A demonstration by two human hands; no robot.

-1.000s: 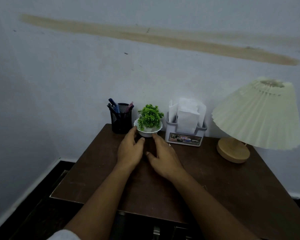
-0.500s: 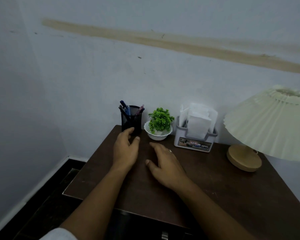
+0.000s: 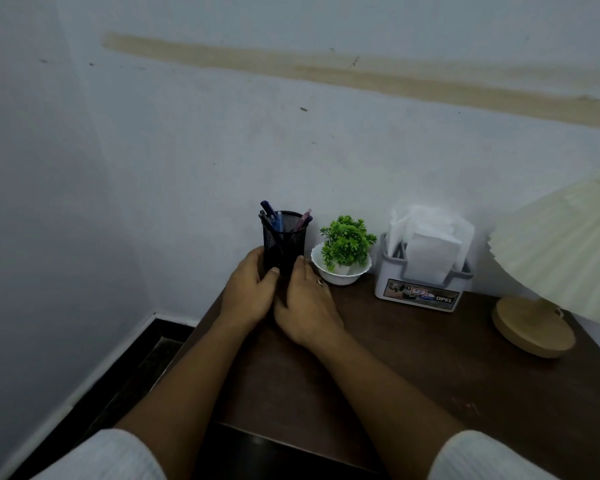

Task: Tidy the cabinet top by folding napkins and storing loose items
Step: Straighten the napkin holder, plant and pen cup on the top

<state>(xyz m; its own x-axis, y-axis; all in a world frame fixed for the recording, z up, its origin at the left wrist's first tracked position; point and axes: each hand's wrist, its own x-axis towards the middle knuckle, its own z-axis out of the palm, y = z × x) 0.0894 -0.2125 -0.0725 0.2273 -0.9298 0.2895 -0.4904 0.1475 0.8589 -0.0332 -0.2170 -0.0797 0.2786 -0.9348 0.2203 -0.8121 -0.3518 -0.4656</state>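
A black mesh pen holder (image 3: pixel 285 237) with several pens stands at the back left of the dark wooden cabinet top (image 3: pixel 413 358). My left hand (image 3: pixel 248 289) curls round its left side and front, thumb on the mesh. My right hand (image 3: pixel 307 303) rests against its right side with fingers fairly straight. White napkins (image 3: pixel 430 244) stand folded in a grey holder (image 3: pixel 420 296) further right.
A small green plant in a white bowl (image 3: pixel 342 271) stands just right of the pen holder, close to my right hand. A cream pleated lamp (image 3: pixel 561 251) on a wooden base (image 3: pixel 530 327) fills the right side. The wall runs directly behind; the floor drops off left.
Both hands slid left and forward from in front of the plant bowl to the pen holder and now clasp it from both sides. The camera view shifted left.
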